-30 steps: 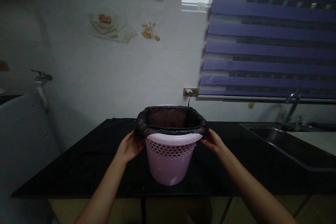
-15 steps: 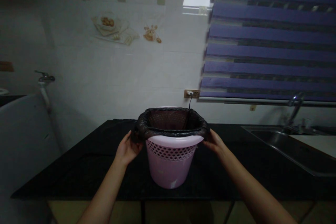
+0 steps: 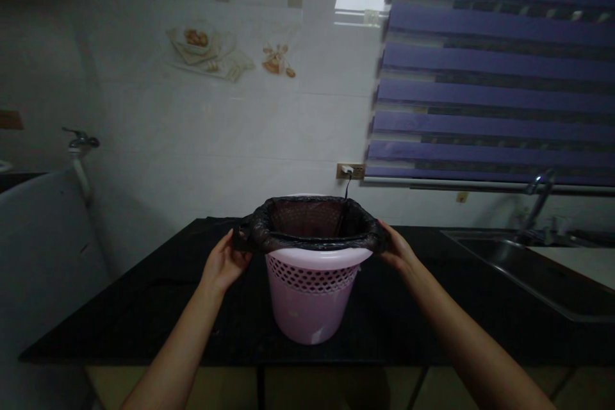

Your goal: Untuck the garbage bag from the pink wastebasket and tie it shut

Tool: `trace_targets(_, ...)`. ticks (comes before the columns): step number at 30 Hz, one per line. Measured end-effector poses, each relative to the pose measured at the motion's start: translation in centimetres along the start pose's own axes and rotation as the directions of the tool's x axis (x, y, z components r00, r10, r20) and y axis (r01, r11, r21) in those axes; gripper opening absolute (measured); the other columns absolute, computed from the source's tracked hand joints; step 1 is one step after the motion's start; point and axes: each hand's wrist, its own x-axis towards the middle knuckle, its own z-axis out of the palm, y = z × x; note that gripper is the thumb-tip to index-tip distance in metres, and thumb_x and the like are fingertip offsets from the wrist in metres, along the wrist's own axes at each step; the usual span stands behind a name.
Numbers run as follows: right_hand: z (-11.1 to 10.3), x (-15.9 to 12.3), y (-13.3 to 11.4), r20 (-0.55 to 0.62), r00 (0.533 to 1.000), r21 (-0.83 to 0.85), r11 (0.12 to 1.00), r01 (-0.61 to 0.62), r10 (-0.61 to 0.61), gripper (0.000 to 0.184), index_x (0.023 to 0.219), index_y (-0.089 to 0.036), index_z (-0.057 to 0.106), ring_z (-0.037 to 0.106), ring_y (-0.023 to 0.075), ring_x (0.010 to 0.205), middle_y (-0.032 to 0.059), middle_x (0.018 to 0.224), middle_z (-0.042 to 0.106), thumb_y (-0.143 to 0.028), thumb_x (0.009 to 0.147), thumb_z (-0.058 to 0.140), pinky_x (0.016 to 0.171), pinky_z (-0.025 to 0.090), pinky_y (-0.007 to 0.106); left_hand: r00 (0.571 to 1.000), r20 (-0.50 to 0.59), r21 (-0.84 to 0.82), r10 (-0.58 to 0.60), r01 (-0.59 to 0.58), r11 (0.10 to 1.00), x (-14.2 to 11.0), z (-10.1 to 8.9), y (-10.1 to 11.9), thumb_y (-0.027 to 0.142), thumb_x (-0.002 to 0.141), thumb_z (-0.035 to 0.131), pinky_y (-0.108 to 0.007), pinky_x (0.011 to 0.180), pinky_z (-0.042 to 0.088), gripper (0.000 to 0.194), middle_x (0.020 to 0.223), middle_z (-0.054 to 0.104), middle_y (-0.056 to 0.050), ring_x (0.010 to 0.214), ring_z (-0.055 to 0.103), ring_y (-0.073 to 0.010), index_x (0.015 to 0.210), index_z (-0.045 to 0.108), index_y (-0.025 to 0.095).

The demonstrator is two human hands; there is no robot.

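Observation:
A pink plastic waste basket point(image 3: 310, 304) with a perforated band stands upright on a black countertop point(image 3: 144, 307). A black bin bag point(image 3: 312, 230) lines it, its edge rolled over the rim. My left hand point(image 3: 221, 264) grips the bag's edge at the left side and holds a fold of it out away from the rim. On the right side my right hand point(image 3: 394, 247) holds the bag's edge against the rim. The inside of the bag looks dark and nothing shows in it.
A steel sink point(image 3: 528, 269) with a tap point(image 3: 538, 198) sits at the right of the counter. A wall socket point(image 3: 349, 170) with a plugged cable hangs behind the basket. Purple blinds point(image 3: 494, 64) cover the window. A white appliance point(image 3: 43, 250) and a wall tap point(image 3: 79, 139) stand left.
My left hand has moved left and up, pulling a fold of the bag's edge outward. My right hand has risen slightly along the rim. The basket has stayed put.

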Motion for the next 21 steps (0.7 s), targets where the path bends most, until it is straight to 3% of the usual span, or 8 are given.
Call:
trace_targets(4, 1.0, -0.8, -1.3, -0.109, 0.994, 0.062, 0.998, -0.020, 0.026, 0.023, 0.100, -0.018, 0.057, 0.060, 0.0073, 0.082, 0.0025, 0.090, 0.062, -0.030, 0.086, 0.043, 0.082, 0.050, 0.021, 1.000, 0.001, 0.011, 0.027, -0.027, 1.000, 0.0, 0.4, 0.7, 0.021, 0.090, 0.038, -0.021, 0.058, 0.050, 0.020, 0.064, 0.061, 0.003, 0.056, 0.060, -0.0075, 0.079, 0.054, 0.015)
trace_targets(13, 0.4, -0.3, -2.8, -0.018, 1.000, 0.295, 0.956, 0.005, 0.000, 0.011, 0.087, -0.013, 0.055, 0.055, 0.0028, 0.063, 0.0007, 0.070, 0.058, -0.021, 0.085, 0.048, 0.063, 0.048, 0.013, 0.996, 0.056, 0.034, 0.065, -0.067, 0.997, 0.7, 1.6, 2.6, 0.018, 0.089, 0.037, -0.020, 0.052, 0.049, 0.020, 0.065, 0.061, 0.001, 0.056, 0.060, -0.0088, 0.081, 0.055, 0.014)
trace_targets(21, 0.5, -0.5, -4.1, 0.005, 1.000, 0.293, 0.956, -0.002, 0.001, 0.011, 0.088, -0.014, 0.054, 0.054, 0.0026, 0.061, -0.0004, 0.067, 0.056, -0.022, 0.086, 0.047, 0.058, 0.047, 0.013, 0.993, 0.075, 0.111, 0.097, -0.105, 0.988, 0.7, 2.9, 3.3, 0.019, 0.088, 0.039, -0.020, 0.053, 0.050, 0.020, 0.063, 0.061, 0.000, 0.053, 0.059, -0.0092, 0.078, 0.055, 0.013)
